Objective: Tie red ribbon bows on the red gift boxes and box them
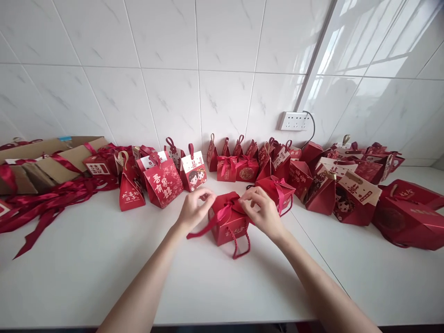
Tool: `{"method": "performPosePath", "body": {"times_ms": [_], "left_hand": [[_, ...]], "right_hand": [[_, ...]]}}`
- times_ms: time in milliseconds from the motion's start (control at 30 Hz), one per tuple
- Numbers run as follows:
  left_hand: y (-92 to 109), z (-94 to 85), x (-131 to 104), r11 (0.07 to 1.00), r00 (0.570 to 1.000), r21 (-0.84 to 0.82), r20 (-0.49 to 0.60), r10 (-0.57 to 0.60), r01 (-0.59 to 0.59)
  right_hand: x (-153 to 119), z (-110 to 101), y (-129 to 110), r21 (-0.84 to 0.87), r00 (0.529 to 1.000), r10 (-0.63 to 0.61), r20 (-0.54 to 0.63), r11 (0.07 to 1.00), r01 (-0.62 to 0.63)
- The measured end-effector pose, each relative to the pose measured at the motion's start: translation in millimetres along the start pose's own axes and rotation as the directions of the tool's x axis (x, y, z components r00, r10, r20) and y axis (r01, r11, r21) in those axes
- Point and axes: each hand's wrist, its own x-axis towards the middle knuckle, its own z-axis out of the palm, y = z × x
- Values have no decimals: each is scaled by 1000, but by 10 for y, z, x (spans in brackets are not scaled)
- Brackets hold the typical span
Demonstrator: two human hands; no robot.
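Observation:
A small red gift box (225, 232) stands on the white table in front of me, with a twisted red cord handle (239, 253) hanging down its front. Across its top a dark pink satin ribbon (226, 212) is tied in a bow, one tail trailing out to the left. My left hand (197, 206) is at the box's upper left corner, thumb and forefinger pinched together; whatever is between them is hidden. On the other side, my right hand (262, 210) pinches the ribbon near the knot. Just behind that hand sits another ribboned red box (282, 190).
Several red gift boxes (163, 182) line the back of the table, more boxes (357, 196) crowding the right. At the left lie loose satin ribbons (52, 203) beside an open cardboard box (57, 162). A power strip (294, 121) is on the tiled wall.

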Motion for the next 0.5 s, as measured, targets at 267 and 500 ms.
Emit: {"method": "performPosePath", "body": {"times_ms": [267, 500], "left_hand": [[165, 185, -68, 979, 987, 193, 158, 33, -63], [192, 196, -14, 969, 980, 247, 183, -79, 32]], "right_hand": [[-25, 46, -114, 11, 991, 55, 121, 998, -56], [70, 51, -163, -64, 976, 110, 188, 993, -99]]}}
